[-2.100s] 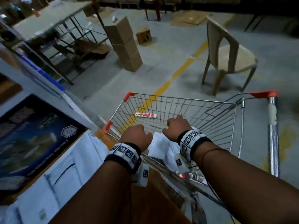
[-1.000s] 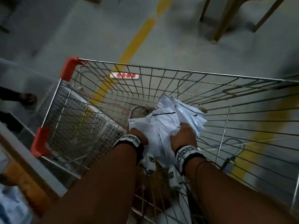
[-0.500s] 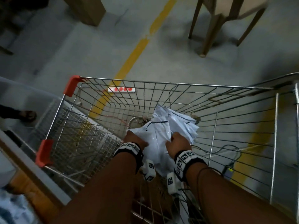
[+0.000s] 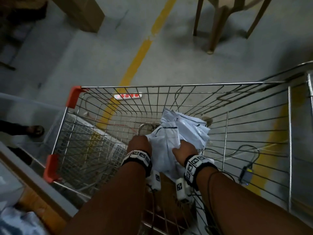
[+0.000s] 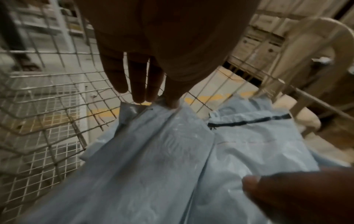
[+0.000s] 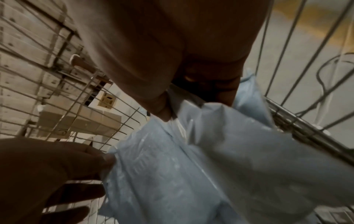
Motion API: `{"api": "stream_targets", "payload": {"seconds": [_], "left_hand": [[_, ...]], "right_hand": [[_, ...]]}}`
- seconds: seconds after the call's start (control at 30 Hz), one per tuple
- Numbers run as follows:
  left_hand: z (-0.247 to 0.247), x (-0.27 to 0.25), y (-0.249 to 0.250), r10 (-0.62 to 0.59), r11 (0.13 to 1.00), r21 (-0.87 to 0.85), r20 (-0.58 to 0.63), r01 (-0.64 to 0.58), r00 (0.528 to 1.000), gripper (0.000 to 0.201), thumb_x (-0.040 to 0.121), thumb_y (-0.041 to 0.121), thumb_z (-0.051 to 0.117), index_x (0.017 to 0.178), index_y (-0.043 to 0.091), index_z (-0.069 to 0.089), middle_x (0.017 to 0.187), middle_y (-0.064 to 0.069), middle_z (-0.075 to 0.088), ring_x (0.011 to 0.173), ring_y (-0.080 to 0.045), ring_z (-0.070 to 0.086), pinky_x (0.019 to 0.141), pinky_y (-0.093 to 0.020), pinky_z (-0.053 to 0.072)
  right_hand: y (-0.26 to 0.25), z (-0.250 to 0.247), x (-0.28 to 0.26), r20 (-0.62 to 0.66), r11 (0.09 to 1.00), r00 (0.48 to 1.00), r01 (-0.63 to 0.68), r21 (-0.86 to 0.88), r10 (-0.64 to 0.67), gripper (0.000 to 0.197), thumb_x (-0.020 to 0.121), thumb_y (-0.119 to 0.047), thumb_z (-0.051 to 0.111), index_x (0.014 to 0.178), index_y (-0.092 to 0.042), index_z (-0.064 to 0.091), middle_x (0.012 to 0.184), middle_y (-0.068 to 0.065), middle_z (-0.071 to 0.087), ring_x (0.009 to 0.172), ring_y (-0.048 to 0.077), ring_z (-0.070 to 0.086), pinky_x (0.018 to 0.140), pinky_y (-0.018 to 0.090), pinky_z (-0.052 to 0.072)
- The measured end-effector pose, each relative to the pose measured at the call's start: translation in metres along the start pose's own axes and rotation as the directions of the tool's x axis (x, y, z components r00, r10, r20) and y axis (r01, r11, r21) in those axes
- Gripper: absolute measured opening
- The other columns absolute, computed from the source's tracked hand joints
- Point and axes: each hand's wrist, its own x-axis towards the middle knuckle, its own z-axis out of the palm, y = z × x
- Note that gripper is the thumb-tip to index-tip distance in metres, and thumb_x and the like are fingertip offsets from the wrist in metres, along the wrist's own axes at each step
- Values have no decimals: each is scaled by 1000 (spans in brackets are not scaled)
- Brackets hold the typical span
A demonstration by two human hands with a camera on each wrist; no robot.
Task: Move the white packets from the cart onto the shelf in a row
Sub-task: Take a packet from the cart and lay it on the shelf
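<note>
A bundle of white plastic packets [image 4: 179,133] lies crumpled in the wire cart [image 4: 169,85], near its middle. My left hand [image 4: 140,142] grips the bundle's left edge. In the left wrist view its thumb and fingers [image 5: 141,91] pinch the top edge of a packet [image 5: 153,151]. My right hand [image 4: 183,149] holds the bundle's right side. The right wrist view shows its thumb and curled fingers [image 6: 220,91] closed round a fold of packet [image 6: 210,151]. The shelf edge [image 4: 33,180] runs along the lower left, with something white [image 4: 18,223] lying on it.
Beyond the cart are a plastic chair's legs [image 4: 213,31], a cardboard box [image 4: 81,12] and a yellow floor line [image 4: 140,53]. A power strip [image 4: 127,96] lies under the cart's front. A cable with an adapter [image 4: 245,173] is on the right, a person's sandalled foot [image 4: 33,131] on the left.
Two seconds ago both hands were at the cart's near rim beside the shelf. They then reached down into the basket and took hold of the packets; the grip has held since.
</note>
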Motion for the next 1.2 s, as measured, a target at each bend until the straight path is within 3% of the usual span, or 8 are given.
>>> {"api": "stream_targets", "payload": {"seconds": [0.37,0.53,0.63,0.7,0.87,1.03,1.13,1.2], "left_hand": [[-92,-77,13,319,939,220,-277,-264,906,14,91,20,58,95,15,72,101,-5,66,93,-28,65,79,-43,59],[-149,-118,1,251,886,-292,-349,-359,903,15,92,25,57,79,18,59,82,-1,62,77,-21,59,65,-30,45],[-172,-145,-15,93,783,-528,-422,-328,902,21,87,21,61,71,21,48,72,-1,57,65,-17,49,57,-31,37],[-180,-163,-25,-16,666,-681,-422,-306,906,19,83,28,61,72,22,47,70,-2,56,65,-20,49,61,-38,46],[-190,-236,-37,-172,70,-951,-309,-301,936,26,91,37,65,92,14,53,84,-8,71,73,-22,70,65,-43,61],[-167,-315,-67,44,347,-789,-527,-508,849,43,87,48,77,125,41,60,120,18,70,113,-5,67,91,-32,55],[-155,-356,-96,49,282,-781,-568,-557,822,58,98,31,65,140,63,39,134,39,53,126,11,52,102,-24,47],[-148,-384,-125,-25,187,-832,-535,-522,844,68,95,28,65,138,71,34,141,37,48,128,5,51,98,-29,53]], "right_hand": [[-42,-37,-39,-108,951,979,192,241,-171,19,106,-36,55,107,-22,69,100,4,72,96,29,69,90,43,58],[-81,-72,-79,-96,885,948,319,339,-305,28,102,-32,64,127,-20,68,112,-5,66,102,17,61,101,37,51],[-99,-93,-105,-76,816,961,267,512,-266,20,93,-30,73,112,-29,71,103,-4,79,94,23,75,91,48,62],[-113,-107,-125,-78,754,954,277,596,-288,17,92,-22,75,108,-25,72,94,-1,80,88,25,76,82,43,63],[-157,-113,-201,75,688,885,301,660,-459,23,96,-2,63,116,-12,69,73,-4,77,61,10,72,51,20,52],[-188,-86,-285,179,690,818,318,650,-546,33,84,-11,65,114,0,74,99,20,78,90,31,78,84,46,65],[-198,-58,-325,223,706,784,345,619,-579,40,81,-8,58,117,-9,74,105,24,77,98,45,75,94,63,58],[-202,-32,-353,254,716,740,407,568,-623,44,83,2,53,122,-11,72,103,20,79,96,41,76,92,57,61]]}}
